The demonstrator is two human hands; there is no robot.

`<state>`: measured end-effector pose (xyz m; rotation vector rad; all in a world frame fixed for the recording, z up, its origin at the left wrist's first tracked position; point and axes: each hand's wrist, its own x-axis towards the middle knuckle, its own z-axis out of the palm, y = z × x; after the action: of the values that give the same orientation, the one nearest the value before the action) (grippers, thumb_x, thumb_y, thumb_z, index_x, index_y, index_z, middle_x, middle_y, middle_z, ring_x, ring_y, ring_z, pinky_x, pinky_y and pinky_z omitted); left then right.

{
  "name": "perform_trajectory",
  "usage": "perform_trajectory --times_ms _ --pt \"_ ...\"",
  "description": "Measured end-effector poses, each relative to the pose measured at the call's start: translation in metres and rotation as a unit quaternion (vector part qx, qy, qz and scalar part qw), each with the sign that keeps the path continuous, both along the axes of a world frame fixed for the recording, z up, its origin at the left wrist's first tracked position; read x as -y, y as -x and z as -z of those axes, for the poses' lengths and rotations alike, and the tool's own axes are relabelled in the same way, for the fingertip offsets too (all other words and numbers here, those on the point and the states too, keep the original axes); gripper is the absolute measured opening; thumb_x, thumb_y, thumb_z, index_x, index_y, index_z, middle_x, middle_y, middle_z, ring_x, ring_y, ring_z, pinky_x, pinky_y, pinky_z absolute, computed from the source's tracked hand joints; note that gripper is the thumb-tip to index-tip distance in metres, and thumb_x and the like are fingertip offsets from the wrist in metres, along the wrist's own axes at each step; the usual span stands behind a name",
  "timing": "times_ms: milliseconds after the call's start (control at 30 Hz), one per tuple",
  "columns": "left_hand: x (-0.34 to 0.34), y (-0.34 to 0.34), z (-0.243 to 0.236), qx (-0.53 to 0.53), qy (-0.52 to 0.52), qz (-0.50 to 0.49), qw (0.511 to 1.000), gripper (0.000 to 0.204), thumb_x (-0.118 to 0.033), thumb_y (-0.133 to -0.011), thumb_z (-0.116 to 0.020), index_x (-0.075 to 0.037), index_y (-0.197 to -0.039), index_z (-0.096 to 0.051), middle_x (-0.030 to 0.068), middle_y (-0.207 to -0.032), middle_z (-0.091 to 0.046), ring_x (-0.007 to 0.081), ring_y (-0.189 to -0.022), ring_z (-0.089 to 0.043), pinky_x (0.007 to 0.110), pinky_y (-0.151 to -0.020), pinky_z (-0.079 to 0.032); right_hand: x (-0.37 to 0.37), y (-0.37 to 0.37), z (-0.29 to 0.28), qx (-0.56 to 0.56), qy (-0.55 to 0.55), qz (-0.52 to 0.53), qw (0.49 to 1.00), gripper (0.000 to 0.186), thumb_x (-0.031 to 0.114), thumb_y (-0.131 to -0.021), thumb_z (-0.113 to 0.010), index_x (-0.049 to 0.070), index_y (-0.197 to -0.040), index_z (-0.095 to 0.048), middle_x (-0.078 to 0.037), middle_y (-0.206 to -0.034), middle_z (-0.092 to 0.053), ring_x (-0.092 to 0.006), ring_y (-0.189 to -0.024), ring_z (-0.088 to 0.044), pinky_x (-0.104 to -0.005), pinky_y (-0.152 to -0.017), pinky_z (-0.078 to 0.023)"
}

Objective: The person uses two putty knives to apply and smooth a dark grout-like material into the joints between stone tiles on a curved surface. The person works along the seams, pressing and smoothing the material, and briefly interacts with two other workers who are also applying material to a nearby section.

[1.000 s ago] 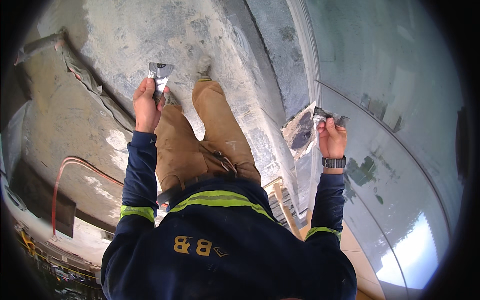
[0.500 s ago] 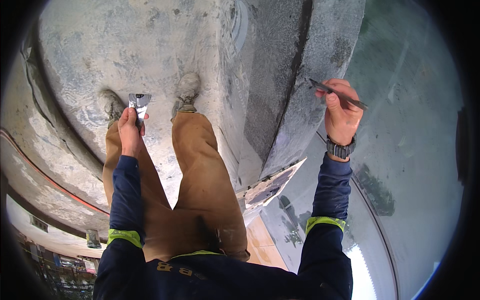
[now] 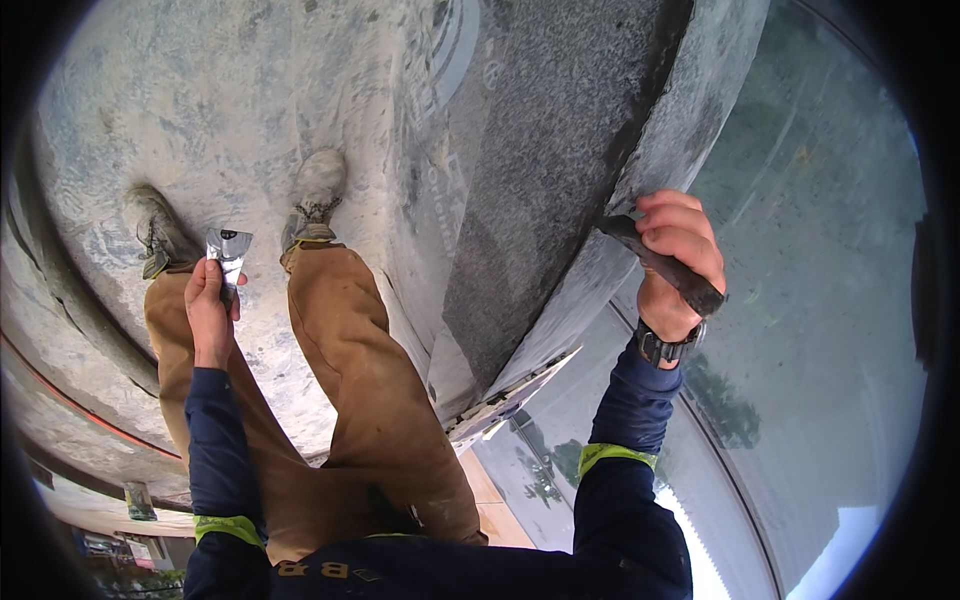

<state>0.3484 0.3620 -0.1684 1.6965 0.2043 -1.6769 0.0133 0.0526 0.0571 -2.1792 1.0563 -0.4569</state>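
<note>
Orange-red hose (image 3: 88,411), left; small greyish cylinder (image 3: 139,501) near it, lower left.

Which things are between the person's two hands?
In the head view, between left hand and right hand: dusty ground, brown right trouser leg, dark grey strip, pale grey band.

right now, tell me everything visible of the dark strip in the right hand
The dark strip is long, narrow and nearly black; its material is unclear. It slants from upper left to lower right, gripped by the right hand, both ends jutting out. Its upper-left end overlaps the grey ledge; contact is unclear.
</note>
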Motion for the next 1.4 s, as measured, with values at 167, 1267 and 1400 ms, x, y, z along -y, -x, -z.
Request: perform_trajectory --times_ms 167,1267,1400 --pt "0.001 -0.001 0.000 0.004 0.006 -0.003 1.000 0.028 -0.028 -0.105 -0.041 -0.007 -0.106 -0.059 0.0048 -0.077 -0.065 0.0040 -0.045 -0.040 0.018 -0.040 -0.032 0.005 -0.005 0.003 0.019 -0.004 0.009 1.000 0.016 -0.006 -0.068 -0.065 -0.001 -0.082 -0.061 -0.013 -0.081 -0.064 -0.0318 -0.081 -0.063 -0.0401 -0.073 -0.051" --pt "0.001 -0.008 0.003 0.005 0.007 -0.002 1.000 0.029 -0.028 -0.105 -0.041 -0.006 -0.106 -0.059 0.0060 -0.077 -0.066 0.0051 -0.043 -0.041 0.019 -0.039 -0.033 -0.088 -0.035 -0.014 0.212 -0.069 0.473 0.852 0.014 0.004 -0.093 -0.060 -0.001 -0.106 -0.061 -0.012 -0.097 -0.068 -0.0181 -0.080 -0.063 -0.0311 -0.068 -0.050" --pt "-0.003 -0.006 0.006 -0.016 0.020 -0.003 1.000 0.028 -0.027 -0.105 -0.041 -0.006 -0.105 -0.059 0.0060 -0.077 -0.067 0.0051 -0.043 -0.041 0.020 -0.039 -0.033 -0.110 -0.038 -0.028 0.263 -0.119 0.482 0.827 0.017 0.005 -0.093 -0.062 0.002 -0.109 -0.061 -0.011 -0.098 -0.068 -0.0174 -0.084 -0.064 -0.0303 -0.068 -0.049"
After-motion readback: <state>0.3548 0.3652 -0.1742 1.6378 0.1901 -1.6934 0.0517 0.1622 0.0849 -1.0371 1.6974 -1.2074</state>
